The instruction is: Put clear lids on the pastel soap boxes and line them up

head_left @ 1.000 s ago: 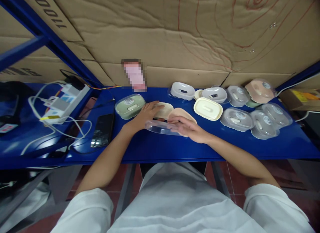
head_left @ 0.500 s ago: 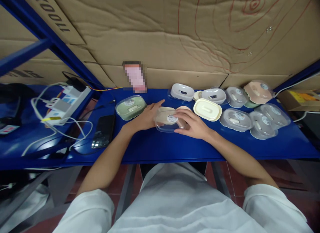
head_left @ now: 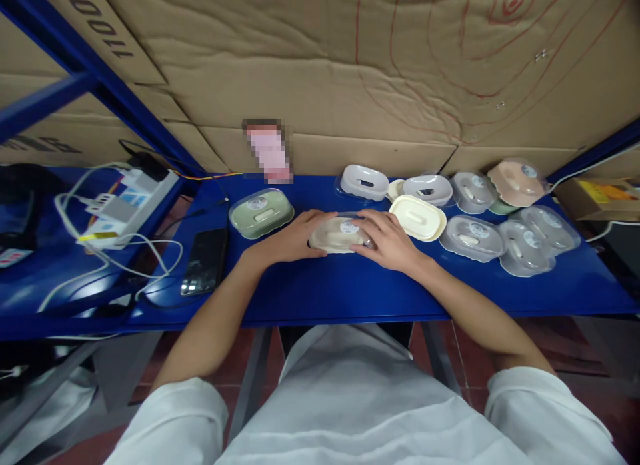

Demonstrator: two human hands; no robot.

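A cream soap box [head_left: 336, 238] with a clear lid and a round sticker lies on the blue table in front of me. The lid sits over its cream base; whether it is fully seated I cannot tell. My left hand [head_left: 299, 238] is wrapped round its left end. Round the right end curl the fingers of my right hand [head_left: 387, 242], with fingertips on the lid near the sticker. To the left of my left hand stands a lidded green soap box [head_left: 262, 214]. A pale yellow soap box part [head_left: 418, 218] lies just past my right hand.
Several lidded grey soap boxes [head_left: 473, 238] stand at the right, with a peach one [head_left: 517, 182] behind. White slotted trays [head_left: 365, 182] are at the back. At the left lie a black phone [head_left: 205, 262], a power strip [head_left: 133, 202] and loose white cables. Cardboard [head_left: 320, 72] walls the back.
The clear lid, held low over the front of the cream base before, now covers it. My left hand has closed in on the left end, and my right hand has shifted slightly right.
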